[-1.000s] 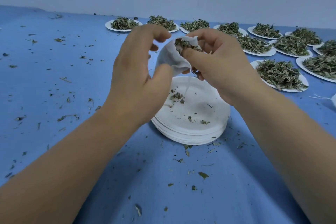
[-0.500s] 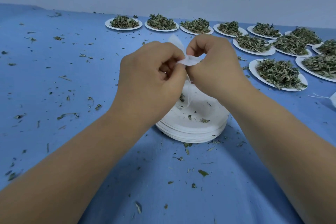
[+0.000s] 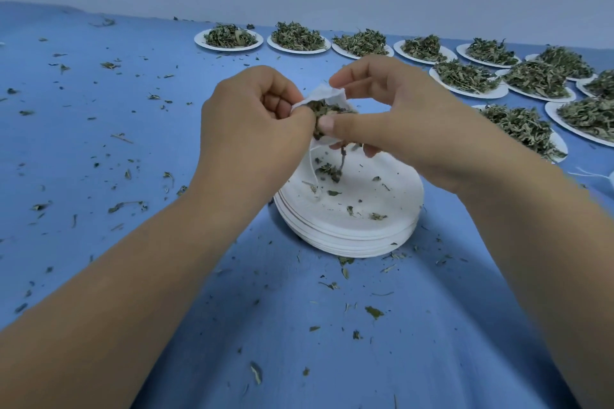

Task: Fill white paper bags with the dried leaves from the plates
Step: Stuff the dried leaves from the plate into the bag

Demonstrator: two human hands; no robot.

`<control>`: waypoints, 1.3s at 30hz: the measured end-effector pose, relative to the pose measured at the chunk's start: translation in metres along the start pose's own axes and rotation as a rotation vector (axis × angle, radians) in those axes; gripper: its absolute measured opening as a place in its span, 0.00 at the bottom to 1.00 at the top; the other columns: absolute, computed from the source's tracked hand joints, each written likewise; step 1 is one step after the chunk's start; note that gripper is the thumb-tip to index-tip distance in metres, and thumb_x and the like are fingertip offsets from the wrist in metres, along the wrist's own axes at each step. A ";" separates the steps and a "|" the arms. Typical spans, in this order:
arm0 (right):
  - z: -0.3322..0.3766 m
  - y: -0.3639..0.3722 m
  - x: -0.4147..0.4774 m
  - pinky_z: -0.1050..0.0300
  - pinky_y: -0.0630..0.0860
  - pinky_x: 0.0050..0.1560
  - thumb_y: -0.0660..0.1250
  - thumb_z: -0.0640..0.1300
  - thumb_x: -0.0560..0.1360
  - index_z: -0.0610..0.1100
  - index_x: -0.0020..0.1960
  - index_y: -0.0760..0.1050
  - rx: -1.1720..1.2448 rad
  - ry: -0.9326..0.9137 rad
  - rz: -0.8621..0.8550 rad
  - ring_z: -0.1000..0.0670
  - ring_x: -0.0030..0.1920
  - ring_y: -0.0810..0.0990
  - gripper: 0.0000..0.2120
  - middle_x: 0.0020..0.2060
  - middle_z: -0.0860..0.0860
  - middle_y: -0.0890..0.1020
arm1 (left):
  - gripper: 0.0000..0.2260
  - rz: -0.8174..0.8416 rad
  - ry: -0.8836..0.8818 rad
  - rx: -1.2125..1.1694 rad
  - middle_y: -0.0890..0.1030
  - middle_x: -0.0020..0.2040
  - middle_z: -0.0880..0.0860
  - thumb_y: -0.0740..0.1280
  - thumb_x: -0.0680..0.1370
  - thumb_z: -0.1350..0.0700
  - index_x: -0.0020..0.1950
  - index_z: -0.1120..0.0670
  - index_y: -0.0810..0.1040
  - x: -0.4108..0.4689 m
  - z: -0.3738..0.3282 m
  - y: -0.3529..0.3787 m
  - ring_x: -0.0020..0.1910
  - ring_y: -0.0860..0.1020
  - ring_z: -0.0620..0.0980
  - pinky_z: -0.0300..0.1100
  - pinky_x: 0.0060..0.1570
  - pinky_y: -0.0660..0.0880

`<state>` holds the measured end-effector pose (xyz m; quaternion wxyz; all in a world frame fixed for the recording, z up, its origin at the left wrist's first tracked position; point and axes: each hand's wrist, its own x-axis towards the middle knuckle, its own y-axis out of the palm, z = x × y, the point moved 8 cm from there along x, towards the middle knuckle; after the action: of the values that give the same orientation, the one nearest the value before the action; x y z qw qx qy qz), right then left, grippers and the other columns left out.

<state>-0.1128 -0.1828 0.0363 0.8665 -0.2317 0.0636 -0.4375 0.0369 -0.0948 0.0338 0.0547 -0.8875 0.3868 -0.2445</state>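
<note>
Grip of left hand and right hand tight on white paper bag, dried leaves inside.

We can read no text, label, brand, number or sign anywhere. The white paper bag, the stack of paper plates at 6 o'clock of it, and the blue tablecloth all show plain, unprinted surfaces.
</note>
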 end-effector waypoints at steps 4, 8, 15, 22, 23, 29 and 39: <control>-0.003 -0.009 0.001 0.56 0.78 0.40 0.73 0.39 0.74 0.50 0.57 0.80 0.082 0.004 0.000 0.55 0.38 0.82 0.13 0.48 0.57 0.84 | 0.02 0.012 0.001 -0.022 0.82 0.35 0.51 0.71 0.67 0.52 0.38 0.47 0.79 -0.001 -0.002 0.001 0.36 0.83 0.53 0.52 0.41 0.82; -0.002 -0.008 0.004 0.60 0.76 0.30 0.76 0.41 0.71 0.52 0.49 0.80 -0.123 -0.050 -0.124 0.57 0.28 0.79 0.10 0.43 0.54 0.84 | 0.08 0.097 0.036 -0.071 0.81 0.37 0.57 0.74 0.70 0.60 0.37 0.48 0.79 -0.003 -0.007 0.011 0.38 0.81 0.60 0.53 0.40 0.81; 0.002 -0.002 0.011 0.68 0.69 0.28 0.76 0.47 0.70 0.52 0.46 0.77 -0.351 -0.104 -0.287 0.58 0.34 0.80 0.09 0.41 0.52 0.83 | 0.07 0.113 0.137 -0.021 0.79 0.34 0.55 0.71 0.70 0.61 0.38 0.48 0.79 -0.003 -0.011 0.013 0.32 0.77 0.55 0.46 0.35 0.77; 0.016 -0.004 -0.012 0.62 0.74 0.33 0.70 0.51 0.77 0.53 0.51 0.77 -0.197 -0.219 -0.176 0.56 0.34 0.79 0.05 0.46 0.61 0.82 | 0.10 -0.123 0.195 0.111 0.71 0.28 0.47 0.63 0.66 0.64 0.36 0.48 0.75 0.015 -0.013 -0.032 0.27 0.67 0.42 0.35 0.31 0.66; 0.015 0.000 -0.015 0.68 0.72 0.37 0.69 0.54 0.78 0.54 0.49 0.78 -0.288 -0.229 -0.133 0.61 0.36 0.78 0.04 0.45 0.63 0.81 | 0.10 -0.141 0.196 0.121 0.70 0.28 0.47 0.63 0.66 0.64 0.36 0.48 0.75 0.017 -0.012 -0.036 0.28 0.67 0.42 0.35 0.31 0.66; -0.003 0.057 -0.049 0.57 0.69 0.61 0.52 0.60 0.83 0.45 0.60 0.78 -0.785 -0.359 0.350 0.51 0.60 0.75 0.24 0.55 0.52 0.81 | 0.09 -0.027 0.188 0.187 0.71 0.26 0.45 0.66 0.67 0.64 0.41 0.51 0.77 0.014 -0.005 -0.017 0.27 0.68 0.42 0.36 0.35 0.69; -0.005 0.025 -0.049 0.71 0.72 0.57 0.73 0.40 0.76 0.55 0.59 0.84 -0.729 -0.236 0.312 0.66 0.51 0.78 0.15 0.57 0.63 0.83 | 0.04 0.212 0.160 0.179 0.76 0.31 0.37 0.70 0.72 0.55 0.40 0.46 0.82 0.006 -0.006 0.006 0.32 0.72 0.38 0.32 0.36 0.69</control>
<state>-0.1259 -0.1336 0.0161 0.7849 -0.5598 0.1489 -0.2200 0.0335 -0.1031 0.0395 0.1281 -0.8109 0.4582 -0.3407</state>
